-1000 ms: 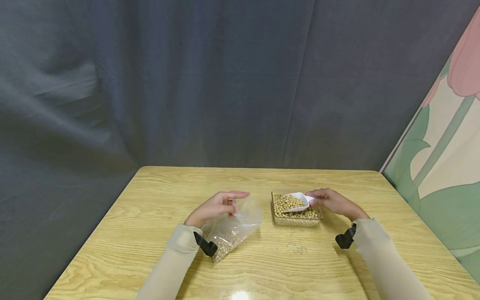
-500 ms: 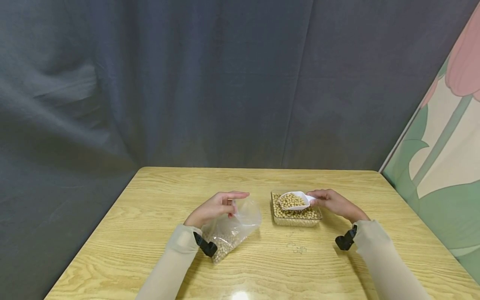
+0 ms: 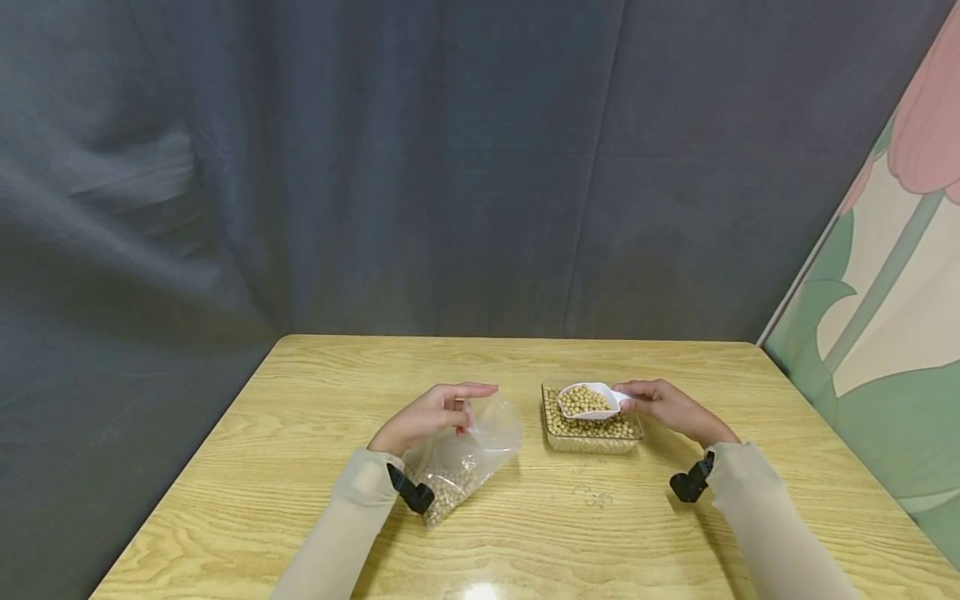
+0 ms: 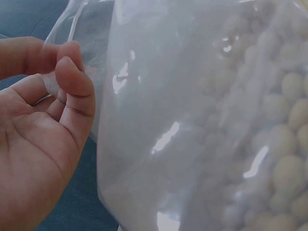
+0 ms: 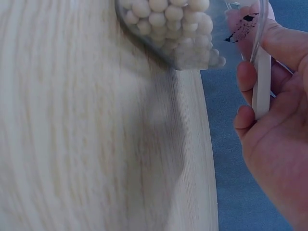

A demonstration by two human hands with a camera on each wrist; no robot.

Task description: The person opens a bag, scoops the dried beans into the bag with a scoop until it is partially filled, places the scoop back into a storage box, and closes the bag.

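Note:
My left hand [image 3: 429, 415] pinches the mouth of a clear plastic bag [image 3: 491, 429], thumb against the fingers at its edge. In the left wrist view, round pale yellow beans fill the far part of the bag [image 4: 154, 115], which leans low on the table. My right hand [image 3: 671, 408] grips the handle of a white scoop [image 3: 611, 398] heaped with the same beans [image 3: 582, 402]. The scoop sits level over a clear rectangular container [image 3: 592, 445] of beans. Seen from the right wrist, my fingers wrap the white handle [image 5: 261, 91].
A wood-grain table [image 3: 322, 367] carries everything, with faint marks [image 3: 596, 498] on its top in front of the container. Behind hangs a dark curtain [image 3: 435, 183]. On the right is a wall panel with a painted tulip [image 3: 930, 133].
The scoop, tipped down into the beans a second ago, has risen slightly and levelled with its load. My left hand and the bag have stayed in place.

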